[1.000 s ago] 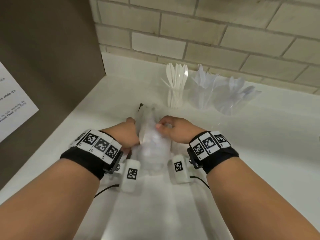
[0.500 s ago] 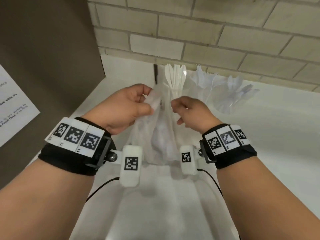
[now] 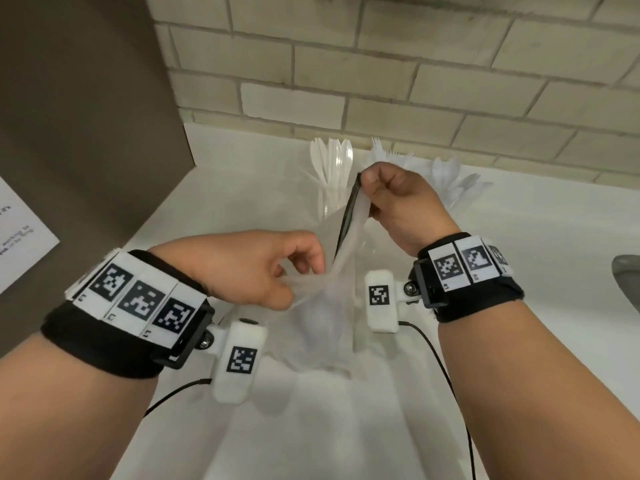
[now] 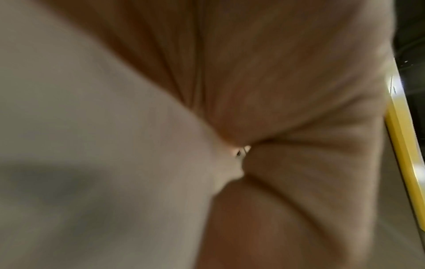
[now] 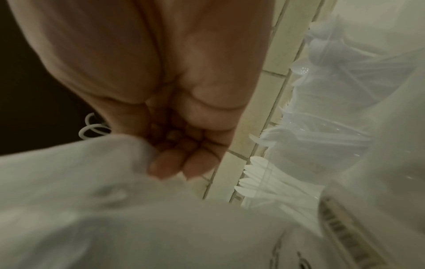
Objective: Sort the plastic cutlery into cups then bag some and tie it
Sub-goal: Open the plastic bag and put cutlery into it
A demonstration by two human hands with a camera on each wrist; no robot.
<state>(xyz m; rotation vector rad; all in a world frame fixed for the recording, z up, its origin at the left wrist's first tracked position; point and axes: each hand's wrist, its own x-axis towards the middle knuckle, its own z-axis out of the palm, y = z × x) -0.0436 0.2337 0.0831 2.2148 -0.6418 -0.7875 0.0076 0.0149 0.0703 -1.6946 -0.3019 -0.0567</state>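
Note:
A clear plastic bag point(image 3: 325, 327) with white cutlery inside hangs above the white counter point(image 3: 519, 341) between my hands. My left hand point(image 3: 277, 271) grips the gathered neck of the bag low down. My right hand point(image 3: 377, 199) pinches the bag's top edge, which carries a dark strip, and holds it up and to the right. In the right wrist view my right hand point(image 5: 174, 167) has its fingers curled against the bag film point(image 5: 92, 200). The left wrist view is filled by my left palm and blurred bag point(image 4: 92, 145).
Three clear cups stand by the tiled wall: knives point(image 3: 330, 164), forks point(image 3: 384, 155) and spoons point(image 3: 457, 181). A brown panel point(image 3: 86, 116) with a paper sheet closes off the left. A grey object point(image 3: 627, 275) sits at the right edge.
The bag was lifted off the counter. My left hand has dropped from the bag's top to its neck, while my right hand has moved up and right, stretching the top edge.

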